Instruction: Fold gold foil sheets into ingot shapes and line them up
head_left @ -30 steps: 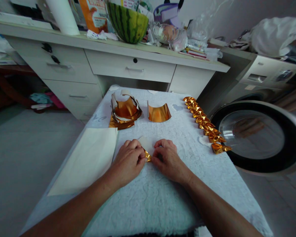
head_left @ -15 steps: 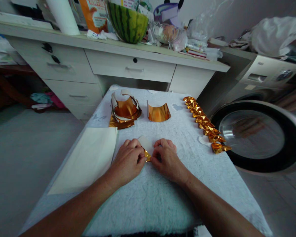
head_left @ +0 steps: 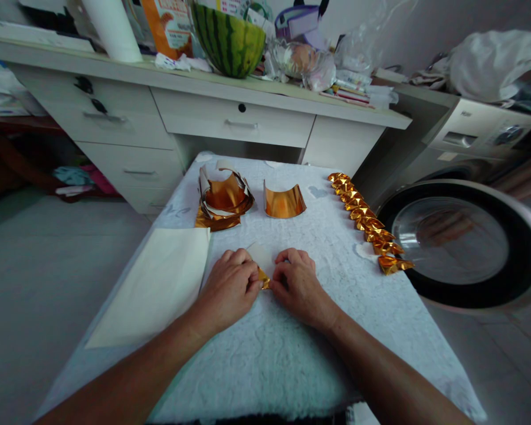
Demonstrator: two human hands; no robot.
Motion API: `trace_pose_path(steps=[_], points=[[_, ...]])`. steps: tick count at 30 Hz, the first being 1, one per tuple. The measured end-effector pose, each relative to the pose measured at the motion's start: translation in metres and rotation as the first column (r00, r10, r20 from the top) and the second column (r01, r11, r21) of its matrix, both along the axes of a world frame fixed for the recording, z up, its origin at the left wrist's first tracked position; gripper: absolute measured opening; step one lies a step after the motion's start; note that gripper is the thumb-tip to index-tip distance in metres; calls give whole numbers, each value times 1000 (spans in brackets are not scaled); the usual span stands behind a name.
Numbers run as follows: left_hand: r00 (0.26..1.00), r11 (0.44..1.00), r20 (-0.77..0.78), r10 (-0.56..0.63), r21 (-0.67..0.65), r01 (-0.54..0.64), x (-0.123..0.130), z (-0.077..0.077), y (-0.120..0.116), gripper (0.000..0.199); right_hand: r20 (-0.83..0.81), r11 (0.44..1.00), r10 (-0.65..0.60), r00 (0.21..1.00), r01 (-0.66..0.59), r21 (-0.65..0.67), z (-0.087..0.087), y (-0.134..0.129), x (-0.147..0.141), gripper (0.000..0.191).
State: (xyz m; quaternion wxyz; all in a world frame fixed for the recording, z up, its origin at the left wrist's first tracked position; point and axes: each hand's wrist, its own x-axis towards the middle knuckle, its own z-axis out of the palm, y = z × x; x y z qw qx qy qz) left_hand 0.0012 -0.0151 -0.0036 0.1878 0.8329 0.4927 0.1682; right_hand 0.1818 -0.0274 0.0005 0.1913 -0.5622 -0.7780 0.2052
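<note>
Between my hands, low over the cloth-covered table (head_left: 336,354), is a small piece of gold foil paper (head_left: 264,280) with a pale part behind it. My left hand (head_left: 234,286) pinches its left side. The fingers of my right hand (head_left: 298,283) are closed on its right corner. Beyond my left hand lies a pile of curled gold sheets (head_left: 223,195), and one curved gold sheet (head_left: 285,202) stands alone to its right. A row of folded gold pieces (head_left: 363,218) runs down the right side. A cream paper sheet (head_left: 154,289) lies flat on the left.
Behind the table stands a white desk with drawers (head_left: 239,118), holding a cut watermelon (head_left: 230,41), a paper roll (head_left: 112,29) and plastic bags. At the right, an open washing machine door (head_left: 460,242) sits close to the table edge.
</note>
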Motion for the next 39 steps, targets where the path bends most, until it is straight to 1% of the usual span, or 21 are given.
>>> trace_pose_path(steps=[4,8,11,19,23,27,32,36,39], points=[[1000,1000,20,14,6,-15,-1,-2,1,8,24,1000,2,1000,-2,9,0,-2,-1,2],[999,999,3,46,-8,-46,0,-2,0,5,68,1000,-8,998,7,22,0,-3,-2,12],[998,998,-15,64,-29,-64,0,-2,-1,4,89,999,-7,996,3,45,0,-5,-4,15],[999,994,-34,23,-109,-27,-5,2,1,9,135,998,0,991,-9,67,1,-6,-6,14],[999,991,-27,18,-129,-22,-6,3,2,9,153,996,-5,988,-9,89,1,-6,-7,10],[999,990,-24,23,-139,-26,-5,2,3,7,179,995,-19,984,0,102,0,-7,-9,21],[1000,992,-6,24,-122,-24,-5,1,2,7,182,996,-48,982,33,88,1,-6,-11,26],[1000,994,-6,20,-111,-21,-5,1,2,10,149,998,-39,988,30,61,2,-6,-9,31],[1000,994,-17,15,-110,-17,-6,1,3,10,139,999,-25,990,20,39,3,-5,-5,41]])
